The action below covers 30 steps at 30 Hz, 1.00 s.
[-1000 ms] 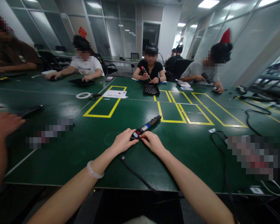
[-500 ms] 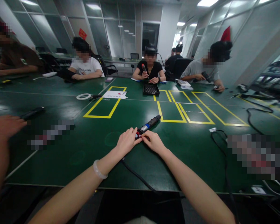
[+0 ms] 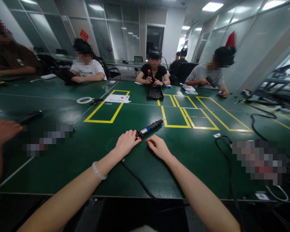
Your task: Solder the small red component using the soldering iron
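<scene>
An electric screwdriver, black with a silver and blue band, lies on the green table with its thin bit pointing away to the right. My left hand is closed around its rear end, where small red parts show by the fingers. Just right of that end, apart from the tool, my right hand rests low over the table. Its fingers are curled together, and whatever they may pinch is hidden. A black cable runs from under my left hand toward the table's near edge.
Yellow tape outlines mark the green table. A paper sheet and white cable coil lie ahead. Another person's hand is at left. Across the table, a person works over a black tray. Black cables lie at right.
My right hand has come away from the screwdriver's rear end, leaving a gap. My left hand stays on the tool. The whole view has shifted slightly.
</scene>
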Each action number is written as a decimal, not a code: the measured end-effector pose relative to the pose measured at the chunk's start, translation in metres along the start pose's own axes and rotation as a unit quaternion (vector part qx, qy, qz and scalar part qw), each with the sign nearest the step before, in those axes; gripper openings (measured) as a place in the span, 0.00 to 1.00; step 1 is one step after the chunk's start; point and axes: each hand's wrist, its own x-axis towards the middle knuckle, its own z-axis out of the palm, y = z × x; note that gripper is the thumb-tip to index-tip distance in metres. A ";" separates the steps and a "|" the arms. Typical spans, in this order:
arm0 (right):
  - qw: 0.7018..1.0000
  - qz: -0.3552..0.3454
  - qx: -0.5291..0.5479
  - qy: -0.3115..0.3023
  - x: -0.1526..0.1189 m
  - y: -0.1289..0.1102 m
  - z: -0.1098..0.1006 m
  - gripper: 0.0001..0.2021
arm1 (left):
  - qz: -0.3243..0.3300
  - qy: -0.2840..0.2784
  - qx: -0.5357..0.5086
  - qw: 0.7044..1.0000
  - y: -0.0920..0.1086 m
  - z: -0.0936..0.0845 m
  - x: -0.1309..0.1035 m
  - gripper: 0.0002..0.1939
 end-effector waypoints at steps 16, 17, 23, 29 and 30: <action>1.000 0.012 0.000 -0.020 0.000 0.005 -0.001 0.07 | -0.152 -0.051 0.044 0.986 -0.122 0.011 -0.002 0.33; 1.000 0.012 0.001 -0.022 0.000 0.005 -0.001 0.07 | -0.161 -0.053 0.045 0.984 -0.131 0.012 -0.003 0.34; 1.000 0.013 0.000 -0.026 -0.001 0.005 -0.001 0.07 | -0.220 -0.070 0.030 0.973 -0.169 0.015 -0.011 0.36; 1.000 0.016 0.005 -0.023 -0.001 0.005 0.000 0.07 | -0.240 -0.016 0.047 0.970 -0.170 0.011 -0.020 0.33; 1.000 0.016 0.006 -0.023 -0.001 0.005 0.000 0.08 | -0.233 0.004 0.048 0.971 -0.167 0.010 -0.021 0.31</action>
